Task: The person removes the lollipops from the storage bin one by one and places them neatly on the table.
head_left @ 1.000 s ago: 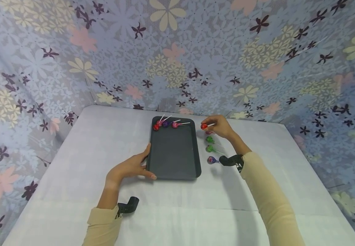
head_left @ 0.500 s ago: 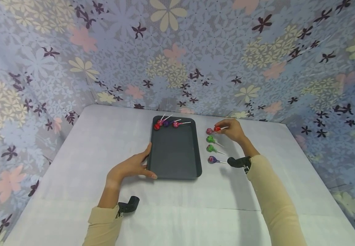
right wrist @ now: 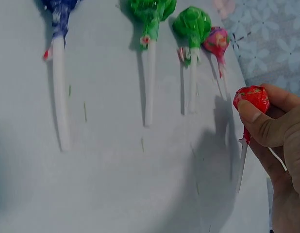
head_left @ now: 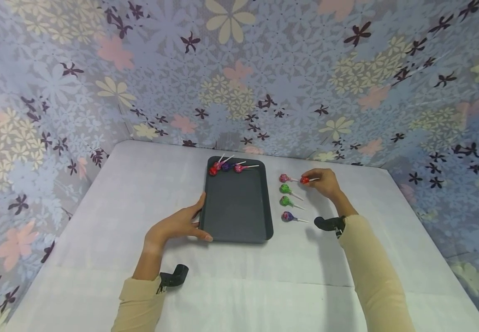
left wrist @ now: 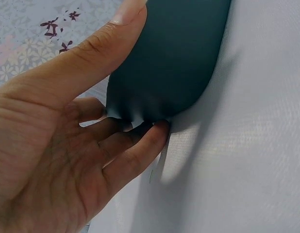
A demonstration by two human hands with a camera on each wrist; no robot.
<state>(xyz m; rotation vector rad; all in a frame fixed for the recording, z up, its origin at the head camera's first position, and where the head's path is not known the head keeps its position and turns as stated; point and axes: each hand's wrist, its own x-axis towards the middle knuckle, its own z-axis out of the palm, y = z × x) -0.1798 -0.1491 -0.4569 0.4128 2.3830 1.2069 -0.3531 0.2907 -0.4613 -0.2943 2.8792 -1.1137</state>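
Observation:
In the head view, my left hand (head_left: 174,226) holds the dark grey tray (head_left: 235,207) at its near left corner. The left wrist view has the thumb (left wrist: 87,58) along one side of the tray (left wrist: 174,53) and the other fingers bent against its edge. My right hand (head_left: 326,184) pinches a red-wrapped lollipop (right wrist: 252,99) by its head between thumb and fingers, the white stick pointing away. It is just right of a pink lollipop (head_left: 284,178) on the table. Below that lie two green lollipops (head_left: 285,188) and a blue-purple lollipop (head_left: 287,216), in a column.
Several lollipops (head_left: 239,168), red, pink and purple, lie at the tray's far end, some sticks crossing the rim. A white cloth covers the table (head_left: 239,295). Flowered fabric (head_left: 239,83) rises behind it and at both sides.
My right hand has moved right with the red lollipop, from beside the tray to past the pink one, uncovering the column's pink lollipop and sticks. The left hand stays at the tray.

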